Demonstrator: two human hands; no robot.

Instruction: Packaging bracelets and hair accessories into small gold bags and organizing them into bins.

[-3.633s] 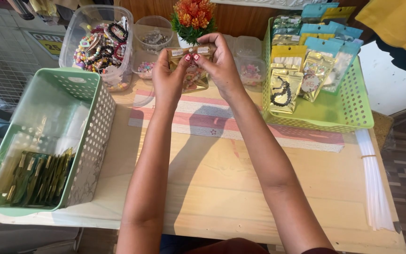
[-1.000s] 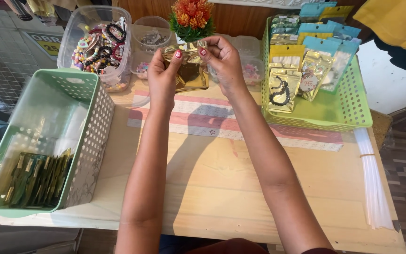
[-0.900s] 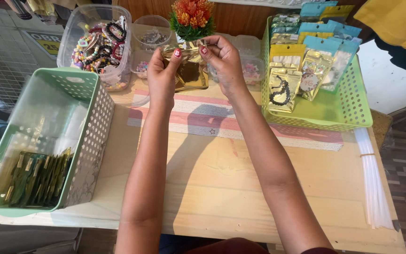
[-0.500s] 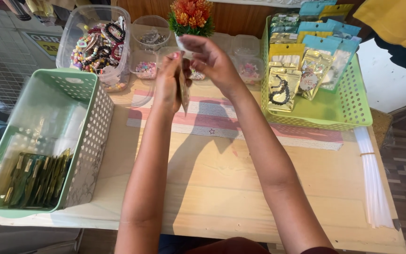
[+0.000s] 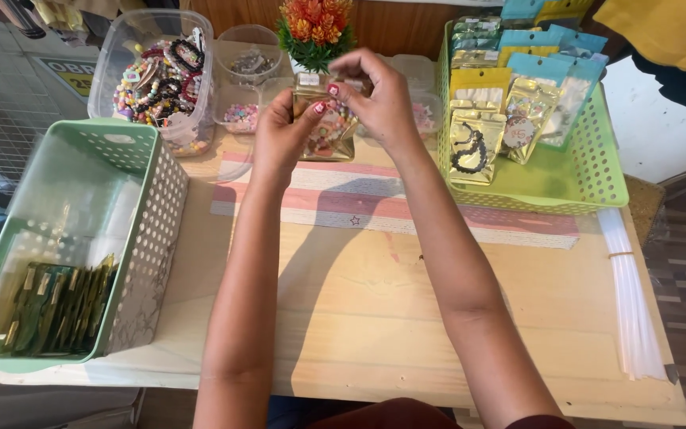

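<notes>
The pale wooden surface (image 5: 375, 318) carries everything. At nine o'clock a mint-green perforated plastic basket (image 5: 152, 230) holds a stack of unfilled gold pouches (image 5: 57, 306); at two o'clock a lime-green perforated tray (image 5: 573, 175) holds filled, sealed packets, so some packing looks done and plenty left. At eleven o'clock a clear plastic tub (image 5: 121, 56) is heaped with colourful bead bracelets. At twelve o'clock, above the surface, both hands pinch a small gold-backed clear pouch (image 5: 325, 135) holding beads: left hand (image 5: 283, 135) grip closed on its upper-left corner, right hand (image 5: 379, 99) on its top edge.
</notes>
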